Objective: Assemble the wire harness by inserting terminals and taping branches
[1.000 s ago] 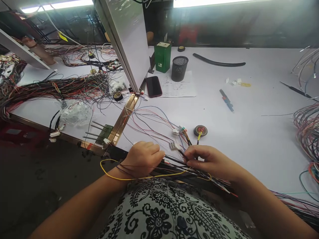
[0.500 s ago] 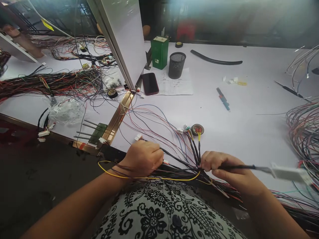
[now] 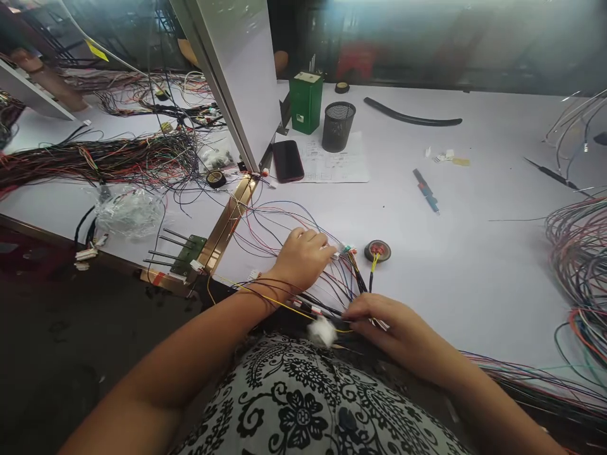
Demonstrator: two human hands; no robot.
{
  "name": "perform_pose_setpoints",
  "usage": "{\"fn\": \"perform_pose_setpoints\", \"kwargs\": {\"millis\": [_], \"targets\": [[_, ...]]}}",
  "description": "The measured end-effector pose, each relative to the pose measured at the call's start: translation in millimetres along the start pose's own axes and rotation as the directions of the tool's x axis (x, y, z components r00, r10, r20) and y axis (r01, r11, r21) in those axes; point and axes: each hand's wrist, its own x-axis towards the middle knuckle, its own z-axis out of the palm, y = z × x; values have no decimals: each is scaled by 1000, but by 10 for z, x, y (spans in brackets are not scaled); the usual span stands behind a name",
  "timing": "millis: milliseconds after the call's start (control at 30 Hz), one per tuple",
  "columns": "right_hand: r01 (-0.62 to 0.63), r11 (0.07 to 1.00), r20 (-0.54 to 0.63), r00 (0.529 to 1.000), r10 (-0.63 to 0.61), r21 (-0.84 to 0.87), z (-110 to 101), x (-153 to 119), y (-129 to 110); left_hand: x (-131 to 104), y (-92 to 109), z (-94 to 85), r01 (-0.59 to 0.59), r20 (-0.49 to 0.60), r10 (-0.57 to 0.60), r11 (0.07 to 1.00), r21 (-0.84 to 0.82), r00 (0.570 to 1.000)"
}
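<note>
My left hand (image 3: pixel 306 259) reaches over the loose wires, its fingers bent beside a white connector (image 3: pixel 348 249) on a multicoloured wire bundle. What its fingertips hold is hidden. Across the left wrist lie dark wires and a yellow wire (image 3: pixel 275 299). My right hand (image 3: pixel 386 319) is closed on the wire harness (image 3: pixel 359 282) where its black-sleeved branches meet at the table edge. A blurred white connector (image 3: pixel 322 332) hangs just left of the right fingers. Yellow wires with red ends rest on a tape roll (image 3: pixel 377 251) beyond the right hand.
A blue cutter (image 3: pixel 427 191), phone (image 3: pixel 288 161), mesh cup (image 3: pixel 338 126), green box (image 3: pixel 306 104) and black tube (image 3: pixel 412 114) lie farther back. Coiled wires (image 3: pixel 578 246) are at right. A metal rail (image 3: pixel 227 227) and pegged green block (image 3: pixel 188 254) stand at left.
My left hand has moved away from me and rightward, toward the connectors. My right hand has shifted left. The sleeved cable's white connector, formerly right of it, now seems to be on its left.
</note>
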Motion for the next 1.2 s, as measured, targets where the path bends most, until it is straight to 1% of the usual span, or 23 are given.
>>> {"fn": "perform_pose_setpoints", "kwargs": {"millis": [67,133,167,233,300,333,400,467,533,600,700,767,833,867,900,967,1033,1100,1200], "targets": [[-22,996,-5,1000,22,-92,70,116,-38,6,-37,-69,-32,31,34,997,-64,999],[-16,989,56,998,24,-147,96,208,-64,-39,-97,-190,-81,78,88,993,-91,993],[-24,987,91,995,39,-162,96,242,-72,-78,-138,-256,-105,108,114,991,-83,988],[-65,984,124,989,87,-169,82,280,-74,-185,-234,-370,-140,166,145,989,-41,975],[-107,985,118,985,123,-136,63,284,-54,-328,-335,-429,-119,183,117,993,-4,976],[-126,987,108,985,137,-102,54,277,-35,-410,-379,-434,-75,166,74,997,1,983],[-165,986,90,982,166,-12,39,251,15,-580,-444,-406,62,100,-59,998,-32,993],[-206,977,76,977,201,62,26,228,66,-735,-469,-355,187,49,-183,977,-101,982],[-226,970,70,973,220,86,22,222,98,-842,-459,-324,246,23,-245,956,-160,969],[-228,972,77,972,224,48,33,246,99,-877,-431,-348,252,-9,-258,949,-190,966],[-204,974,116,970,216,-102,85,328,58,-800,-372,-509,201,-130,-232,956,-213,964],[-141,963,155,972,179,-229,137,392,24,-708,-321,-654,135,-235,-192,962,-236,953],[-50,934,192,973,125,-353,192,446,-3,-636,-260,-758,59,-289,-133,966,-250,948],[-11,911,207,973,105,-412,216,470,-14,-618,-228,-778,18,-279,-92,967,-255,956],[19,884,215,972,93,-467,238,493,-23,-616,-198,-772,-23,-238,-41,965,-261,970],[48,829,209,974,84,-557,270,547,-38,-652,-152,-689,-93,-84,73,959,-266,994],[43,789,188,978,92,-613,286,624,-44,-721,-133,-548,-131,84,155,962,-239,984],[2,749,159,978,138,-662,287,717,-36,-793,-136,-406,-142,195,177,973,-181,965],[-135,664,59,964,261,-736,252,840,3,-873,-141,-270,-140,255,168,982,-124,952]]}}
